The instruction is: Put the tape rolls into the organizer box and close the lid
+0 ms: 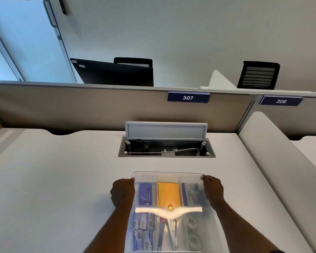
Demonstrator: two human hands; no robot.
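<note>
At lower centre of the frame, both hands clasp the clear plastic organizer box (pixel 171 175) between them: left hand (pixel 122 193) on its left wall, right hand (pixel 213 190) on its right, fingers curled around the far corners. Its clear lid seems already down. Two grey-green tape rolls (pixel 193 231) lie inside, lower right compartment, nearer the right hand. Box's long axis runs away across the white desk (pixel 62 179).

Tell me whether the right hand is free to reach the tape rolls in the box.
Probably not: the clear lid appears to cover the tape rolls, and the right hand grips the lid's edge.
</note>
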